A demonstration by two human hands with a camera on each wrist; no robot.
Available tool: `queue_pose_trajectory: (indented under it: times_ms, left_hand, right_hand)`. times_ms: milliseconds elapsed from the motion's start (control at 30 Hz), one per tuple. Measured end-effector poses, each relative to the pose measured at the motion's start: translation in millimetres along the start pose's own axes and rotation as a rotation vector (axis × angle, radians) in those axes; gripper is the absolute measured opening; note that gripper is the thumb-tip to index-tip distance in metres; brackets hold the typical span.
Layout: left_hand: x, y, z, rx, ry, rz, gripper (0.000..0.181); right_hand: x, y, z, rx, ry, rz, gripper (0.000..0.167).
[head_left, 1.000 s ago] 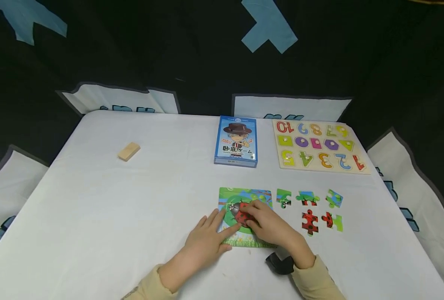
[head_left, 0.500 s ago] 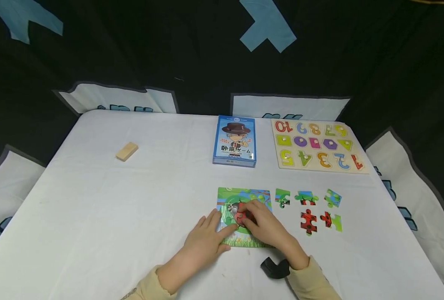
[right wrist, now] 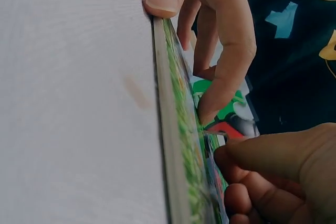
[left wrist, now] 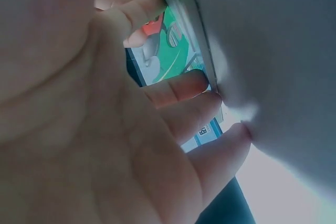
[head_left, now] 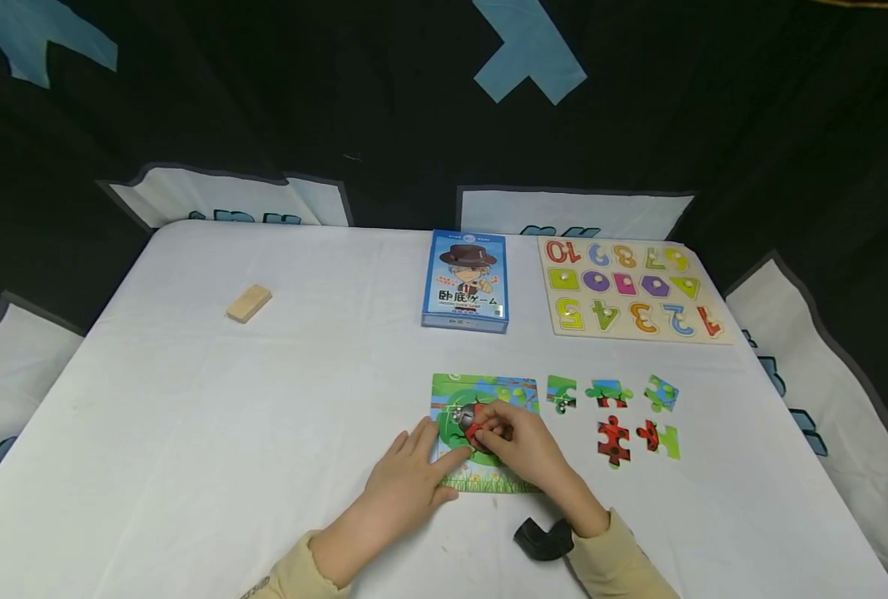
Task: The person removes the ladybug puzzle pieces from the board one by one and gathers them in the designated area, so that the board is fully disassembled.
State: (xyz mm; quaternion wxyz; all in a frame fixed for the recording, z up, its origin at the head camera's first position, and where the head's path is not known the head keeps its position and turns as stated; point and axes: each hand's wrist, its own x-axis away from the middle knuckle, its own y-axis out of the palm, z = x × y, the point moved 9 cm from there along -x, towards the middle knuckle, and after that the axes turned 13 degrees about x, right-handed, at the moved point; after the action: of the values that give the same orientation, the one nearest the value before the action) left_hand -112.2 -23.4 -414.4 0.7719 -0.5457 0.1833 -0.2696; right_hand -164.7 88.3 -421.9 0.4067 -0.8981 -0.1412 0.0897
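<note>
A ladybug jigsaw puzzle (head_left: pixel 488 478) lies on the white table, green and blue with grass along its near edge. My left hand (head_left: pixel 406 478) rests at its left side with fingers spread, the index fingertip on the picture and the thumb by the near edge. With thumb and fingers, my right hand (head_left: pixel 522 445) pinches a red and black puzzle piece (right wrist: pixel 228 128) at the ladybug's body. In the right wrist view that piece stands tilted up from the board. My right fingers hide the puzzle's right middle.
Several loose puzzle pieces (head_left: pixel 613 441) lie to the right. Behind stand a blue card-game box (head_left: pixel 465 283) and a wooden number board (head_left: pixel 634 291). A wooden block (head_left: pixel 249 304) lies far left. A black curved object (head_left: pixel 544 539) is beside my right wrist.
My right fingers have drawn closer together on the ladybug piece, which now tilts up more. The left hand stays in place on the puzzle. The whole view shifts slightly left.
</note>
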Motion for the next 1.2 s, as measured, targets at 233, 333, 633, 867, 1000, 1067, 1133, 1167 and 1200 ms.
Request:
queue_pose_trajectory:
  times_ms: [233, 333, 633, 867, 1000, 1067, 1133, 1167, 1200]
  left_hand:
    - [0.3, -1.6, 0.9, 0.008, 0.010, 0.023, 0.048]
    - [-0.7, -2.1, 1.9, 0.014, 0.015, 0.031, 0.047]
    - [-1.2, -0.1, 1.8, 0.008, 0.000, 0.000, 0.048]
    - [-0.3, -0.7, 2.2, 0.010, 0.000, -0.012, 0.047]
    - [-0.3, -0.8, 2.2, 0.021, -0.001, -0.011, 0.047]
    - [-0.5, -0.9, 2.3, 0.027, 0.000, -0.008, 0.047]
    - [-0.7, -1.2, 2.4, 0.031, 0.002, -0.003, 0.047]
    - [-0.8, -1.4, 2.4, 0.032, 0.003, -0.001, 0.047]
    - [-0.8, -1.6, 2.4, 0.034, 0.004, 0.000, 0.047]
  right_hand:
    - [2.6, -13, 3, -0.082, 0.001, 0.080, 0.004]
    - [3.6, -28, 10, -0.126, 0.032, 0.107, 0.004]
    - [24.2, -77, 58, -0.114, 0.207, -0.010, 0.015]
    - [42.7, -93, 87, -0.041, 0.250, -0.107, 0.019]
    - [44.9, -93, 96, 0.025, 0.277, -0.135, 0.016]
    - [44.3, -92, 96, 0.050, 0.271, -0.137, 0.015]
    - [43.4, -91, 94, 0.073, 0.261, -0.134, 0.014]
    - [42.6, -89, 92, 0.083, 0.249, -0.134, 0.013]
    - [41.5, -87, 90, 0.092, 0.233, -0.136, 0.013]
